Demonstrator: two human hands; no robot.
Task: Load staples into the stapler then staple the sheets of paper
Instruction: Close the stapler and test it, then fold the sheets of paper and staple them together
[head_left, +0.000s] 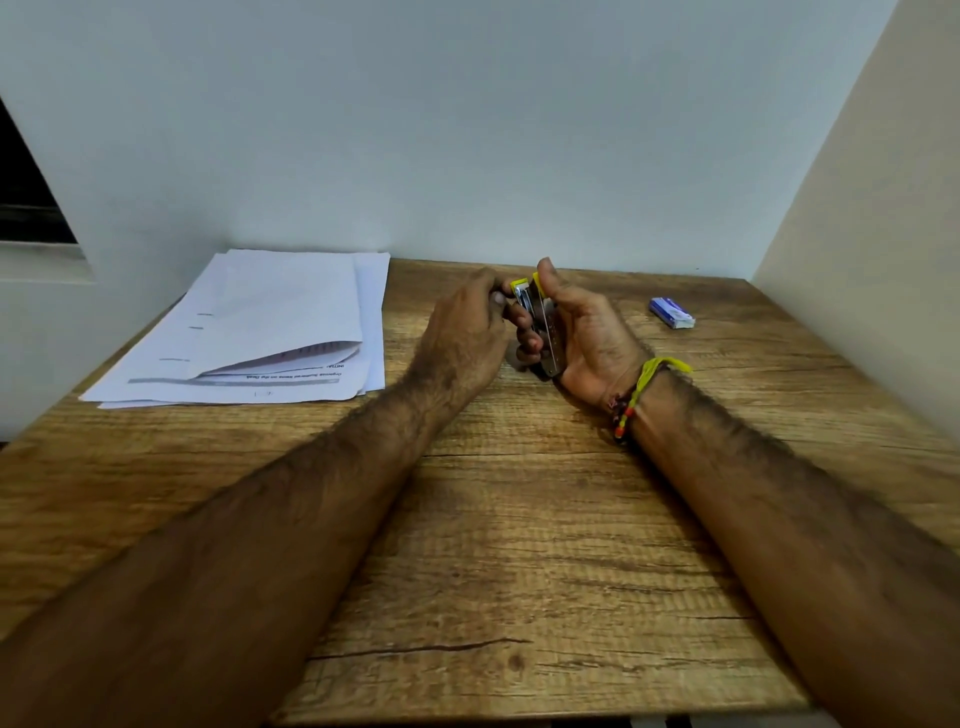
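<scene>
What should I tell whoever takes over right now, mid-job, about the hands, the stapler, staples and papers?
Right hand grips the yellow stapler above the table.
Left hand: fingers work at the stapler's front end; whether they hold staples cannot be seen.
Staple box lies on the table, far right.
Sheets of paper lie stacked far left, top sheet partly folded.
Done: stapler picked up.
Left: finish loading, then staple the sheets.

A wooden table (519, 545) with rough, cracked grain stands pushed into a corner. A pale blue-grey wall (441, 119) runs behind it, a cream wall (883, 208) (brighter lit) at right. A dark window opening (26, 192) sits at left.
</scene>
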